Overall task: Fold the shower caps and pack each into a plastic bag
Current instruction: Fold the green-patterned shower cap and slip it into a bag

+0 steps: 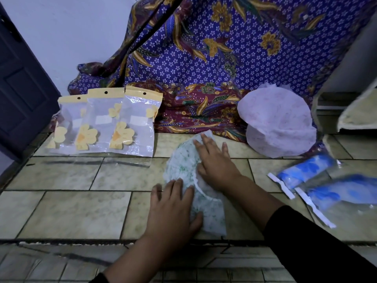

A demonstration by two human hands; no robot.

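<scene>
Right sleeve (pixel 318 248): black, coming in from the lower right corner, closest to where I stand.
Left hand (pixel 173 209): laid flat, fingers straight, with fingertips and thumb pressing the near part of the cap and the heel of the palm on the tile.
Right hand (pixel 215 162): also flat, fingers spread and pointing away, pressing the far half of the cap.
Hands together or apart: near each other but not touching, neither curled round anything.
Shower cap (pixel 178 167): white with a green flower print, folded over into a long curved shape, lying on the floor under both hands.
Floor (pixel 67 213): mottled beige tiles with dark joints.
Plastic bags (pixel 106 123): three clear ones with yellow tops and yellow flower prints, overlapping in a row at the far left and leaning back.
Pale caps (pixel 273 119): a round pinkish-white stack at the far right, well apart from the hands.
Packed bags (pixel 302 172): two clear bags holding blue material, lying on the tiles at the right edge.
Batik cloth (pixel 204 64): purple and maroon with gold leaves, draped behind everything.
Door (pixel 22 88): dark, at the left edge.
</scene>
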